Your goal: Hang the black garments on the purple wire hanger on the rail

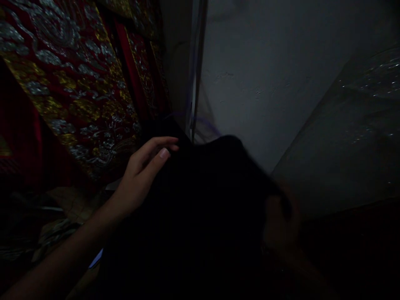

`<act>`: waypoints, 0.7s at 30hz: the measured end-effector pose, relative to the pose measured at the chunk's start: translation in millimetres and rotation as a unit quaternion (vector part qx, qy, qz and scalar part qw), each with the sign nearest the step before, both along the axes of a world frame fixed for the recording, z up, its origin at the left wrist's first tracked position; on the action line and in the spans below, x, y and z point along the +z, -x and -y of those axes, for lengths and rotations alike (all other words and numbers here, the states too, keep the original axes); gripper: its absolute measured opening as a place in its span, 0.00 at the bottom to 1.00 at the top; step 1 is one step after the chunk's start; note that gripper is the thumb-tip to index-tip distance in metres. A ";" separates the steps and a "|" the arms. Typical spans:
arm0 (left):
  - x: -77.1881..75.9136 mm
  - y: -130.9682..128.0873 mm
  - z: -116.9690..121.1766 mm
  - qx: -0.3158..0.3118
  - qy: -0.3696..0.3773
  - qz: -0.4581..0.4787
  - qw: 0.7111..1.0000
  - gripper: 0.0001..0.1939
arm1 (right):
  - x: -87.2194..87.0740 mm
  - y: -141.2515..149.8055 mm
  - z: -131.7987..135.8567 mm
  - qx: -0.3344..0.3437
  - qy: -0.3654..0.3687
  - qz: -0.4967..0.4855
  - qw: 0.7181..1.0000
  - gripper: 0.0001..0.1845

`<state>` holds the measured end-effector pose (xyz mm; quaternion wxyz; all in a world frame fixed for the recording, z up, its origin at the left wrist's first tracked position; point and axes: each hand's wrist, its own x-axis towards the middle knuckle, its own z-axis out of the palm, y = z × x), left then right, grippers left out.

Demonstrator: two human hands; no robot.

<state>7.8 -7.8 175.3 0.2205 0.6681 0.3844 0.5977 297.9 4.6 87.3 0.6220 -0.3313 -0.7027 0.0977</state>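
Note:
A large piece of black cloth (200,208) fills the middle of the view, so dark that its folds and exact kind do not show. At its upper left, my left hand (140,175) has thumb and fingers closed on the cloth. My right hand (281,221), dim and smeared by motion, is wrapped round the cloth's right edge. Between the two hands the upper edge of the cloth rises in a hump. Just behind that edge a thin purple strip (208,123) shows, too blurred to name.
Red fabric with gold and silver embroidery (84,83) hangs on the left. A narrow upright strip (194,71) borders a pale wall (259,71). Shiny clear plastic sheeting (353,137) covers the right side. Dim clutter (59,229) lies at lower left, beside a small bluish edge (96,258).

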 end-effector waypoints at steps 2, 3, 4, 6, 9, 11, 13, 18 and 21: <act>-1.6 -7.9 11.8 -0.034 0.077 0.135 0.987 0.15 | -10.2 30.5 20.3 0.123 -0.082 0.121 0.982 0.14; -3.4 -11.8 19.1 -0.049 0.117 0.195 0.972 0.12 | -11.6 44.2 26.9 0.197 -0.125 0.207 0.950 0.16; -5.9 -14.7 27.0 -0.067 0.161 0.237 0.956 0.09 | -10.9 55.8 31.1 0.253 -0.153 0.256 0.920 0.18; -11.3 -14.9 41.9 -0.117 0.252 0.259 0.925 0.07 | -5.5 70.1 33.1 0.337 -0.160 0.302 0.877 0.25; -15.6 0.1 56.5 -0.229 0.380 0.217 0.870 0.08 | 2.4 70.9 22.9 0.367 -0.041 0.237 0.899 0.36; -13.3 13.6 62.0 -0.267 0.440 0.191 0.836 0.09 | 3.1 64.7 7.1 0.289 0.013 0.156 0.944 0.37; -7.8 23.3 67.6 -0.269 0.472 0.154 0.825 0.09 | 0.1 57.8 -15.5 0.172 0.020 0.088 0.981 0.37; -3.0 38.5 78.6 -0.235 0.493 0.013 0.838 0.19 | -9.8 35.9 -65.5 0.245 0.234 0.107 0.935 0.23; -16.0 61.8 65.1 -0.113 0.379 -0.103 0.913 0.18 | -10.0 24.3 -67.5 0.311 0.391 0.070 0.863 0.27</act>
